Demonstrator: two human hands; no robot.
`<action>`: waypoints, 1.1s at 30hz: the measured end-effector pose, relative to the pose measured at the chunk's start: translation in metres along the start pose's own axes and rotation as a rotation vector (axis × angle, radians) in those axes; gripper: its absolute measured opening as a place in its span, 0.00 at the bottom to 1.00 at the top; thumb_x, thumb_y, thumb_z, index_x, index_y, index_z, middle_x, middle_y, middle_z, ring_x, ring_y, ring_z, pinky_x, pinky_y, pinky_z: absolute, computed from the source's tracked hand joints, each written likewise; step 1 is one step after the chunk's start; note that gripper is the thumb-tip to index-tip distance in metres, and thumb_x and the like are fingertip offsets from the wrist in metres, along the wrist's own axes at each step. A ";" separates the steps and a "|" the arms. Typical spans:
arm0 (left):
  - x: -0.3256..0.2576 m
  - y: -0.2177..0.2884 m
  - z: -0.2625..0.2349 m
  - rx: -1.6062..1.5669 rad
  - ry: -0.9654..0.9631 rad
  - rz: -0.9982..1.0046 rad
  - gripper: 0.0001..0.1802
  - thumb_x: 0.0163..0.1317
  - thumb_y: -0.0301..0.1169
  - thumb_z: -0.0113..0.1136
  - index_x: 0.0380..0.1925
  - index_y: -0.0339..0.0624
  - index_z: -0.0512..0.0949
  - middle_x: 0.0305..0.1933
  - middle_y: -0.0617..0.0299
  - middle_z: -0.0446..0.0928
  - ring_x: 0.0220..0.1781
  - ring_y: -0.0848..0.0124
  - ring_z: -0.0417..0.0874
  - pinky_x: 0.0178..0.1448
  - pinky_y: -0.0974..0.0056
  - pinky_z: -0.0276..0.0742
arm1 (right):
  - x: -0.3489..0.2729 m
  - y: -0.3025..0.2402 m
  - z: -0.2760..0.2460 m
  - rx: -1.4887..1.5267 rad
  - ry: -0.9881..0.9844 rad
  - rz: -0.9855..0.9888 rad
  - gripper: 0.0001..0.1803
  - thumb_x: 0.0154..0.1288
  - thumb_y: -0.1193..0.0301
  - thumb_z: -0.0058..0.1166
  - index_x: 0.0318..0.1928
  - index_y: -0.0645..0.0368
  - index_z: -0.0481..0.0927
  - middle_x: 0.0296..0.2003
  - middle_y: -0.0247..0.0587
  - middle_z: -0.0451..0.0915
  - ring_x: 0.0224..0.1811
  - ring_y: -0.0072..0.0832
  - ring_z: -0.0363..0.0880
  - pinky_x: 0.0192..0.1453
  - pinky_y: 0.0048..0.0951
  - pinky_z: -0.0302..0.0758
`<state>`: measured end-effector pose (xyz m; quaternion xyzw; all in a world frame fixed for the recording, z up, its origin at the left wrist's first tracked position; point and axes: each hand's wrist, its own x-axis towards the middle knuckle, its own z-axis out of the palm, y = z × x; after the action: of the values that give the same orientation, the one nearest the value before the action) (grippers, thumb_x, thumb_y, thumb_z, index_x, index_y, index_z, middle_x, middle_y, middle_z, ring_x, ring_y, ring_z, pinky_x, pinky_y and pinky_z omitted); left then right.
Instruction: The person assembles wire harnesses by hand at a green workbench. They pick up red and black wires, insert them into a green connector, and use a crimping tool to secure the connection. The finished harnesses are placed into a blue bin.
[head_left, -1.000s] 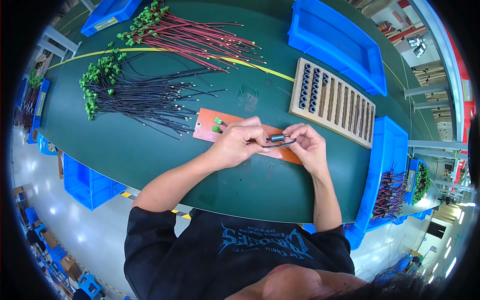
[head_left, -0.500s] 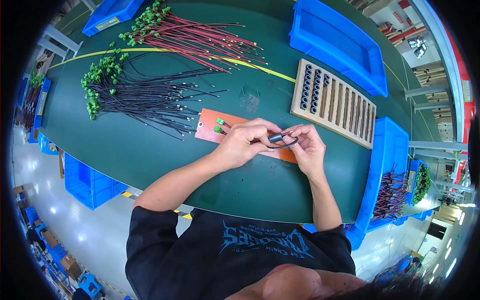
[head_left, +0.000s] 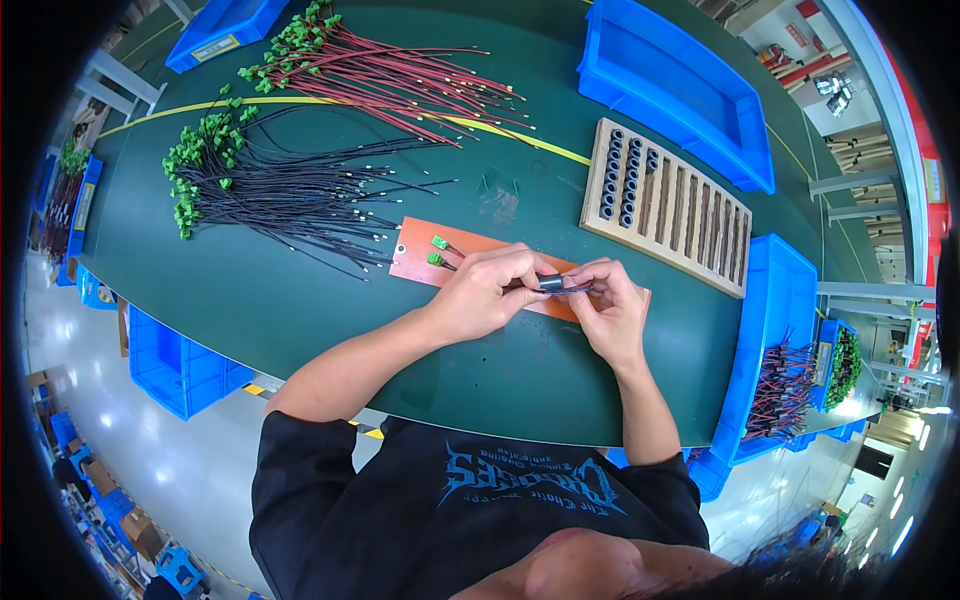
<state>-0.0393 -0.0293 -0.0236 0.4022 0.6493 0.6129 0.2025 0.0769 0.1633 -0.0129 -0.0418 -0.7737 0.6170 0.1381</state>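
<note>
at a green counter [head_left: 300,310], the left hand [head_left: 490,295] and the right hand [head_left: 610,310] meet over an orange board [head_left: 415,255], each grip pinching one end of a small dark sleeve [head_left: 552,284] with thin wires running through it. the sleeve sits just above the board's middle, between the fingertips. the step in hand looks like threading or seating the sleeve on a wire pair whose two green connectors [head_left: 438,250] lie on the board's left part; how far the wires are through is too small to tell. the next move would call for a steady pinch on the sleeve while the other hand draws the wire along, without kinking it. near at hand, a wooden rack [head_left: 690,215] holds a few dark rings at its left end. a fan of black leads [head_left: 290,195] and one of red leads [head_left: 390,75] lie well apart across the counter, blue bins [head_left: 670,90] beyond; the loose black lead ends reach close to the board and could snag.
</note>
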 end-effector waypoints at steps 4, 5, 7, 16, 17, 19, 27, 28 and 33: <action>0.000 0.001 0.000 0.055 -0.028 0.025 0.08 0.62 0.17 0.69 0.30 0.33 0.77 0.48 0.48 0.85 0.46 0.64 0.89 0.49 0.62 0.86 | -0.003 -0.003 0.005 -0.080 0.052 0.024 0.09 0.70 0.86 0.59 0.47 0.68 0.77 0.44 0.44 0.82 0.44 0.29 0.88 0.51 0.29 0.86; -0.002 0.000 0.000 0.081 -0.029 0.046 0.08 0.61 0.18 0.69 0.30 0.33 0.77 0.48 0.48 0.85 0.46 0.64 0.89 0.49 0.62 0.85 | -0.003 -0.004 0.006 -0.089 0.045 0.031 0.09 0.69 0.86 0.59 0.48 0.68 0.78 0.43 0.44 0.82 0.43 0.28 0.88 0.50 0.28 0.86; -0.001 -0.005 0.003 0.063 0.022 0.090 0.09 0.61 0.19 0.70 0.29 0.33 0.76 0.38 0.52 0.82 0.37 0.62 0.84 0.41 0.60 0.80 | -0.001 -0.009 0.004 -0.109 0.031 0.045 0.10 0.69 0.87 0.58 0.49 0.68 0.80 0.43 0.44 0.83 0.42 0.28 0.88 0.49 0.28 0.86; -0.001 -0.001 -0.004 -0.141 -0.071 -0.152 0.08 0.63 0.16 0.67 0.32 0.32 0.75 0.48 0.50 0.86 0.45 0.69 0.89 0.50 0.65 0.86 | 0.017 -0.025 -0.023 -0.392 -0.254 -0.168 0.13 0.63 0.83 0.65 0.48 0.62 0.89 0.41 0.43 0.87 0.41 0.34 0.87 0.45 0.31 0.82; -0.001 0.001 -0.005 -0.184 -0.073 -0.168 0.08 0.64 0.15 0.67 0.32 0.32 0.75 0.49 0.50 0.86 0.46 0.69 0.89 0.51 0.65 0.86 | 0.017 -0.026 -0.025 -0.400 -0.270 -0.171 0.14 0.62 0.83 0.65 0.49 0.62 0.89 0.42 0.43 0.88 0.42 0.34 0.87 0.45 0.31 0.82; 0.000 0.003 -0.009 -0.223 -0.100 -0.229 0.08 0.64 0.15 0.66 0.32 0.32 0.74 0.49 0.49 0.86 0.46 0.69 0.89 0.51 0.65 0.87 | 0.017 -0.027 -0.027 -0.416 -0.303 -0.178 0.15 0.62 0.82 0.66 0.49 0.61 0.89 0.43 0.43 0.88 0.43 0.35 0.88 0.47 0.31 0.83; 0.004 0.008 -0.014 -0.299 -0.165 -0.271 0.08 0.63 0.11 0.60 0.33 0.32 0.73 0.53 0.48 0.85 0.47 0.68 0.90 0.53 0.63 0.87 | 0.010 -0.026 -0.022 -0.610 -0.228 -0.372 0.13 0.57 0.83 0.65 0.44 0.64 0.88 0.43 0.43 0.88 0.45 0.37 0.90 0.49 0.33 0.86; 0.004 0.009 -0.015 -0.307 -0.178 -0.275 0.08 0.63 0.10 0.60 0.34 0.33 0.73 0.53 0.48 0.85 0.48 0.68 0.90 0.54 0.63 0.87 | 0.009 -0.024 -0.023 -0.643 -0.218 -0.418 0.13 0.55 0.84 0.65 0.44 0.64 0.88 0.43 0.43 0.88 0.45 0.38 0.90 0.48 0.33 0.87; 0.002 0.004 -0.011 -0.279 -0.163 -0.232 0.08 0.63 0.12 0.62 0.36 0.33 0.73 0.52 0.50 0.84 0.53 0.67 0.88 0.57 0.63 0.86 | 0.010 -0.039 -0.025 -0.750 -0.124 -0.504 0.14 0.51 0.85 0.63 0.40 0.63 0.86 0.41 0.44 0.88 0.42 0.40 0.90 0.46 0.35 0.88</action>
<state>-0.0483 -0.0348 -0.0177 0.3411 0.5814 0.6349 0.3774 0.0775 0.1801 0.0312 0.1374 -0.9365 0.2425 0.2126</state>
